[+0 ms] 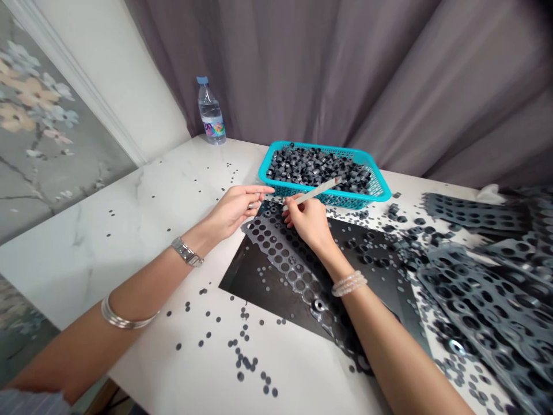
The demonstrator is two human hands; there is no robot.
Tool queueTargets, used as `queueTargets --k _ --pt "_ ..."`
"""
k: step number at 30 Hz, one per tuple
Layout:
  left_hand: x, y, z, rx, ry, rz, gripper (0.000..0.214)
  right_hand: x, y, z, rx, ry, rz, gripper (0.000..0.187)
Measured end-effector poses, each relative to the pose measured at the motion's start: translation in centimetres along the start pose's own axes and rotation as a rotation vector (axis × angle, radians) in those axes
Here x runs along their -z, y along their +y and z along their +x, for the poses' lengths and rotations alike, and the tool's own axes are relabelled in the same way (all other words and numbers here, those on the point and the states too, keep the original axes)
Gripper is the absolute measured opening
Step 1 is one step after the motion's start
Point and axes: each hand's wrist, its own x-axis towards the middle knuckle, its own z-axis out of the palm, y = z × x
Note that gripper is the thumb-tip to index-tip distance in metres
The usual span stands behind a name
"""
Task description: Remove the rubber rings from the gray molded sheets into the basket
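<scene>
My right hand (307,223) is shut on a slim white stick (314,193), its fingertips just above a grey perforated rubber sheet (287,265). That sheet lies on a black mat (254,285), and several holes in it hold small dark pieces. My left hand (233,210) hovers beside the sheet's far end, fingers reaching right. A small silvery item shows at its fingers (252,205), and I cannot tell whether it is held or worn.
A teal plastic basket (276,187) full of grey rubber rings stands behind my hands. Stacked perforated sheets (488,294) crowd the right. Small dark discs (244,360) are scattered over the white marble table (129,207). A water bottle (211,112) stands at the back.
</scene>
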Motion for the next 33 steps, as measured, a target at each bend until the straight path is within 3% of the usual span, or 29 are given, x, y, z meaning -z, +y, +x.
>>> queueTargets --k 5,8,15,22,24,26,27,30,33 --pt "-0.8 -0.4 0.3 -0.275 0.077 0.883 0.022 0.1 0.1 -0.1 0.058 -0.009 -0.079 0.025" --pt "-1.2 -0.9 0.9 -0.400 0.039 1.175 0.020 0.1 -0.1 -0.1 0.074 -0.003 -0.100 0.025" --pt "-1.0 -1.8 1.8 -0.439 0.021 1.253 0.015 0.2 -0.3 -0.2 0.098 0.000 -0.125 0.026" --pt "-1.4 -2.3 1.1 -0.491 0.063 1.221 0.017 -0.4 -0.7 -0.4 0.139 0.022 -0.241 0.026" --pt "-1.3 -1.7 0.5 -0.509 0.186 1.101 0.016 -0.6 -0.7 -0.4 0.118 0.043 -0.245 0.026" --pt "-1.0 -0.6 -0.1 -0.462 0.309 0.760 0.011 -0.6 -0.5 -0.3 0.078 0.047 -0.171 0.026" --pt "-0.8 0.0 -0.4 -0.397 0.315 0.522 0.008 -0.6 -0.3 -0.3 0.054 0.043 -0.111 0.027" --pt "0.0 1.4 -1.2 -0.083 0.138 -0.141 0.004 -0.4 0.0 -0.3 -0.022 0.046 0.099 0.031" --pt "0.3 1.7 -1.9 0.148 0.022 -0.502 0.008 -0.2 0.2 -0.5 -0.081 0.087 0.243 0.033"
